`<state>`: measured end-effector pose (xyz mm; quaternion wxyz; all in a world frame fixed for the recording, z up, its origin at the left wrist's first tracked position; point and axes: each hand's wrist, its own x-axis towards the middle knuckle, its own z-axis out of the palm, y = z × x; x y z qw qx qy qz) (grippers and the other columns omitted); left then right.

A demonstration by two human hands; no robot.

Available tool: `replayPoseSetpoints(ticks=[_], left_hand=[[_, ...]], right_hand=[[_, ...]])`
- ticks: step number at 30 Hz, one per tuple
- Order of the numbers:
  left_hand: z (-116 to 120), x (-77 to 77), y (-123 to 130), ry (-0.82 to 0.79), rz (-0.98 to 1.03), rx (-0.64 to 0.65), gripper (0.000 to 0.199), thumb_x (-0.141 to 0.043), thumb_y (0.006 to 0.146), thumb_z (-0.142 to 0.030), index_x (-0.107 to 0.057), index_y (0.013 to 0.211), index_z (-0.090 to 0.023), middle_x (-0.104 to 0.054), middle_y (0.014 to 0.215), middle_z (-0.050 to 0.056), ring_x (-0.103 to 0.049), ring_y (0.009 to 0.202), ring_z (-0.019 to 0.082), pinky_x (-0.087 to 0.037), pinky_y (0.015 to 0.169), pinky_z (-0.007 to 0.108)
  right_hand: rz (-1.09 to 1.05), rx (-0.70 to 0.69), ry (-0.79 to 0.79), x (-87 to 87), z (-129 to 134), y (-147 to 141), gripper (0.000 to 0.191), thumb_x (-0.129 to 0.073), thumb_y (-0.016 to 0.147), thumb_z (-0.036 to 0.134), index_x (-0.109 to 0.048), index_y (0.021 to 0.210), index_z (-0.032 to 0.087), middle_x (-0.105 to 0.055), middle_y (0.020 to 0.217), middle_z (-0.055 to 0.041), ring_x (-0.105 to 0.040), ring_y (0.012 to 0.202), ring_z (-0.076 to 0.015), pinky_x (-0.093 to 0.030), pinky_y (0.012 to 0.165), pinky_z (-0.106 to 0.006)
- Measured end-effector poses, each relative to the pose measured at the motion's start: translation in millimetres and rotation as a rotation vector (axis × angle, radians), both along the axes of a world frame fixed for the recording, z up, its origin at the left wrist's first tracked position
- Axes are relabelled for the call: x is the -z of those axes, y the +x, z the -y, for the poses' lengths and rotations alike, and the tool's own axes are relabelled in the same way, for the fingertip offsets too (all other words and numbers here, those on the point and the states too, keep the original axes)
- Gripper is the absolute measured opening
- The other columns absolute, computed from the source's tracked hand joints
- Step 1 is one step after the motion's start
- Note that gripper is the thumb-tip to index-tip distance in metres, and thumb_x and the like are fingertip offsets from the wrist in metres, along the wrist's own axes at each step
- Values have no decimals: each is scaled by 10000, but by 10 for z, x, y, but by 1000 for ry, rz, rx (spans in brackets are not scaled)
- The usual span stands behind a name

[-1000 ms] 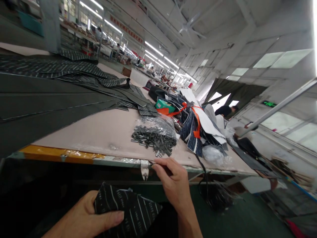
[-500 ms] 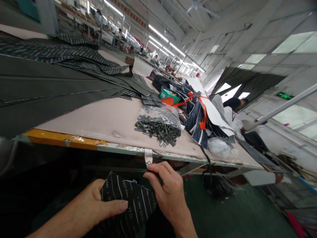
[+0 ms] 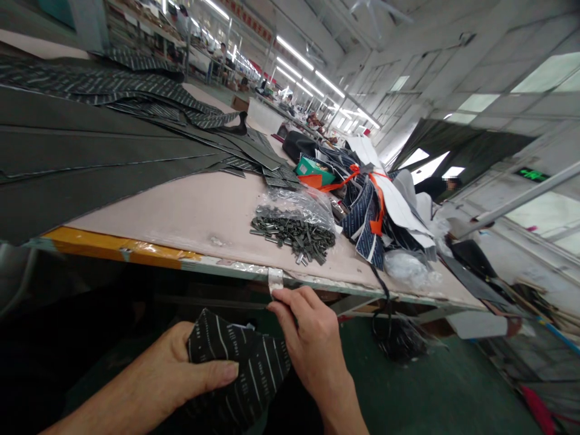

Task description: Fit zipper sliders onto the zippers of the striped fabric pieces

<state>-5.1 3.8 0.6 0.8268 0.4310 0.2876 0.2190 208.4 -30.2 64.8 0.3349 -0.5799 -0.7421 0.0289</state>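
My left hand (image 3: 181,368) grips a folded piece of black fabric (image 3: 247,362) printed with white lines and lettering, its thumb lying across the front. Just right of the fabric, my right hand (image 3: 308,338) is closed in a pinch, thumb against forefinger. Its fingertips cover the lower end of a pale strip (image 3: 275,279) that hangs over the table's front edge. What exactly sits between those fingertips is hidden. On the table above lies a heap of small dark metal clips (image 3: 296,235), partly inside a clear plastic bag (image 3: 303,202).
Long dark panels (image 3: 90,151) and printed pieces (image 3: 136,90) cover the table's left side. At right are a green box (image 3: 315,169), bundled printed pieces with orange ties (image 3: 378,202) and a crumpled plastic bag (image 3: 410,269). The taped table edge (image 3: 118,244) runs before me. People appear farther off.
My right fingertips have moved up slightly over the strip's lower end, covering the small shiny spot visible there before. My left hand keeps its hold on the fabric. The view has shifted slightly.
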Motion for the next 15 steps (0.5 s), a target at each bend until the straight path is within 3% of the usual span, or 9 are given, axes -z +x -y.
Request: replayPoseSetpoints(ticks=[3,9,12,15], left_hand=[[19,-27,18,-26,0,-8,428,-900,728,-404,-827,1135,-295,-865,929,8,-784,871,290,-618,809,346],[64,-99,126,-72,-56,-84,395,-908,695,-486,-863,1018,-263,-868,867,54,-800,824,322,-641,786,386],[76,-80,200,-64,-81,-87,414,-900,692,-512,-863,1007,-246,-867,855,70,-798,793,319,-641,768,389],[74,-63,258,5,-120,-102,384,-908,677,-516,-866,936,-236,-862,844,64,-783,782,289,-624,749,342]], right_hand=[[-175,35,-31,24,-43,46,166,-711,918,166,-777,1069,185,-697,852,-38,-662,759,-177,-517,756,-286],[-1093,61,-120,275,157,165,259,-731,826,318,-793,1071,263,-723,826,3,-651,681,-146,-538,634,-242],[-1182,127,-311,358,325,71,354,-858,642,226,-833,995,238,-761,820,-14,-663,704,-159,-537,647,-234],[-1173,183,-375,361,424,-74,200,-869,662,263,-857,856,218,-766,778,-32,-657,693,-165,-525,637,-237]])
